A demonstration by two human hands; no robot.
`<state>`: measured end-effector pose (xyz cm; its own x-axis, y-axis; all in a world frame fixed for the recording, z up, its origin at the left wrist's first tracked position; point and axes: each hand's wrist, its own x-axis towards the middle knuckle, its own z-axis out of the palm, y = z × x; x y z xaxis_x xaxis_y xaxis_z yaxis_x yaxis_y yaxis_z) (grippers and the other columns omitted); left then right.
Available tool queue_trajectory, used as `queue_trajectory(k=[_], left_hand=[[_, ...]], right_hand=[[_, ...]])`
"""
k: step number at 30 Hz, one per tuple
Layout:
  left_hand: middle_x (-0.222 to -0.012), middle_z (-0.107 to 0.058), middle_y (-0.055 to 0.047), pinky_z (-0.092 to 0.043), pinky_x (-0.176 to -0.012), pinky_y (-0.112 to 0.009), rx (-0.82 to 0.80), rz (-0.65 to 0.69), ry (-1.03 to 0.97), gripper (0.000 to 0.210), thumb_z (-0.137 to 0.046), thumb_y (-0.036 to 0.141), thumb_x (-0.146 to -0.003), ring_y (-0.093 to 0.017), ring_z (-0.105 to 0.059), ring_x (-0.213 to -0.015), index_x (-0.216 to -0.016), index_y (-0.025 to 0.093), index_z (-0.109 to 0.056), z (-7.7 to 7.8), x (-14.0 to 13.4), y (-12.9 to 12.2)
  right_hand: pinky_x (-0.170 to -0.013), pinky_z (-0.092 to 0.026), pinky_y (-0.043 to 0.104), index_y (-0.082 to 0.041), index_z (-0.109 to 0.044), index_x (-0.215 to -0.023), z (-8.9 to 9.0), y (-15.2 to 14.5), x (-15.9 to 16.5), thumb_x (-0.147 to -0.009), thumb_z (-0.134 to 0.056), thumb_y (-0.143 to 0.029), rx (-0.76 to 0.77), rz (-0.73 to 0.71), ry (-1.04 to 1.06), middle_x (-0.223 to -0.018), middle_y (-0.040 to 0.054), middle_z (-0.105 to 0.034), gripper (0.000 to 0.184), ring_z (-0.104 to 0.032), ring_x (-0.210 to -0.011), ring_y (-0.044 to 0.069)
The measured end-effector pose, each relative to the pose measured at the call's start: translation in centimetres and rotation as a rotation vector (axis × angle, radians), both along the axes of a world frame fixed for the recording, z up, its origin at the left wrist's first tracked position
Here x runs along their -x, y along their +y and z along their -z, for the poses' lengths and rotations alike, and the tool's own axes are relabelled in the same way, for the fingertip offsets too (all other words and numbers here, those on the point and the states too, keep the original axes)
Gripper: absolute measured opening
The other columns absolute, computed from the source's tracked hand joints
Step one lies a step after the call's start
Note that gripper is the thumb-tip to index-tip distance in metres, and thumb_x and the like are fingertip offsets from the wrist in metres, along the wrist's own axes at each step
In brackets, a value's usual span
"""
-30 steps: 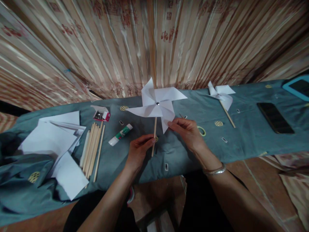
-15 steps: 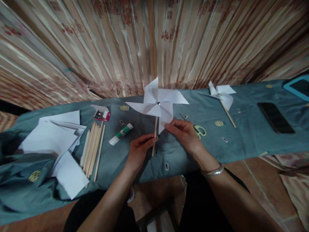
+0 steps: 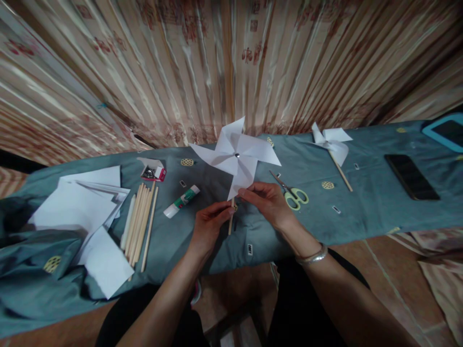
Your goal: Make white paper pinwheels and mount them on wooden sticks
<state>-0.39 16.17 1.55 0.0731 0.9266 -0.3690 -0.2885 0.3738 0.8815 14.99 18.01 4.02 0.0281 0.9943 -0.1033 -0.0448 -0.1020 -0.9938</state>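
Observation:
A white paper pinwheel with a shiny pin at its centre is mounted on a thin wooden stick. My left hand pinches that stick below the blades. With thumb and fingers, my right hand grips the tip of the lowest blade, just in front of the stick. Green-handled scissors lie beside my right hand. A glue stick with a green label lies left of my left hand.
On the blue-grey cloth are white paper sheets, several wooden sticks and a small box of metal pins. Further right lie a second pinwheel, a black phone and a blue-framed device. A curtain hangs behind.
The pinwheel's blades have turned clockwise, the lowest tip moving left across the stick with my right hand. More of the scissors now shows. My left hand has stayed on the stick.

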Motion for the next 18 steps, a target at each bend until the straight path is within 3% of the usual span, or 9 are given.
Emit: queue_trajectory(k=[9,13,18], left_hand=[[-0.079,-0.077,-0.005,-0.05,-0.073,-0.028,-0.004,-0.014,-0.016,0.024,-0.087,0.03,-0.055,-0.015,-0.065,-0.072,-0.075,0.019,-0.08,-0.1,0.4,0.3],[-0.078,-0.076,-0.006,-0.049,-0.071,-0.028,0.008,-0.022,0.004,0.027,-0.088,0.033,-0.054,-0.016,-0.064,-0.071,-0.075,0.019,-0.08,-0.1,0.5,0.3],[-0.077,-0.075,-0.006,-0.049,-0.07,-0.028,-0.006,0.016,0.028,0.028,-0.087,0.036,-0.054,-0.017,-0.063,-0.071,-0.075,0.019,-0.08,0.0,0.5,0.1]], right_hand=[[-0.049,-0.032,0.026,-0.02,-0.069,-0.055,-0.8,0.2,-1.8,-0.07,-0.073,-0.06,-0.082,0.038,-0.191,-0.051,0.0,-0.058,0.043,-0.043,-0.05,0.011],[-0.049,-0.033,0.026,-0.021,-0.068,-0.053,-1.5,0.5,-4.7,-0.073,-0.073,-0.056,-0.14,0.242,-0.225,-0.05,-0.0006,-0.057,0.04,-0.043,-0.049,0.011],[-0.058,-0.042,0.027,-0.021,-0.071,-0.064,-1.9,1.4,-7.6,-0.07,-0.077,-0.048,-0.243,0.507,-0.26,-0.063,0.0009,-0.067,0.028,-0.053,-0.059,0.014]])
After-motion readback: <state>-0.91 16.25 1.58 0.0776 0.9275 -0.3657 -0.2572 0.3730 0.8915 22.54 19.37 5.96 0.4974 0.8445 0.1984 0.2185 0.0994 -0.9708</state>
